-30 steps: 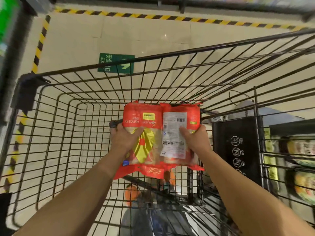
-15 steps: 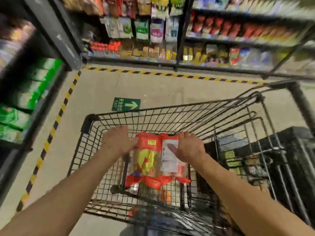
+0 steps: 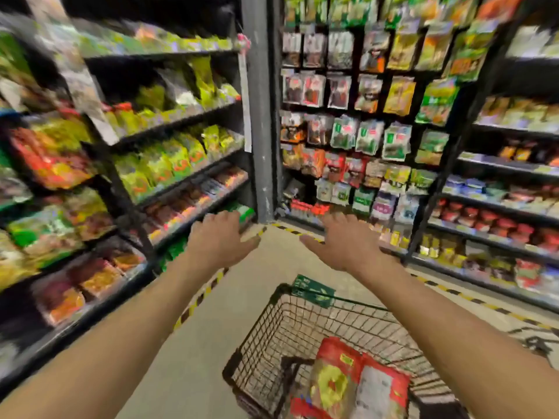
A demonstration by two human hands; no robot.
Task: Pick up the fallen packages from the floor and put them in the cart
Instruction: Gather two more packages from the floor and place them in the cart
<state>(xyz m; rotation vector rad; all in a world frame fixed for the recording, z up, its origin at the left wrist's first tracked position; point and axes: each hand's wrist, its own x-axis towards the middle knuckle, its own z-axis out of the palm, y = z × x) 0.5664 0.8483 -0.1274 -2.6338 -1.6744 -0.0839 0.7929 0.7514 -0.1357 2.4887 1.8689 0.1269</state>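
Two red packages [image 3: 354,385] with yellow and white labels lie side by side inside the black wire cart [image 3: 272,331] at the bottom of the view. My left hand [image 3: 219,240] is raised well above and beyond the cart, fingers spread, holding nothing. My right hand [image 3: 348,241] hovers at the same height to its right, also spread and empty. Both hands are far from the packages.
Stocked shelves [image 3: 169,164] line the left side and more shelves [image 3: 378,131] face me ahead and right. A yellow-black floor stripe [image 3: 199,297] runs along their bases. A green exit sign [image 3: 313,290] is on the beige floor past the cart's front rim.
Both hands let go of the red packages, which now rest in the cart, and rose up and forward. The view tilted up from the cart to the shelves.
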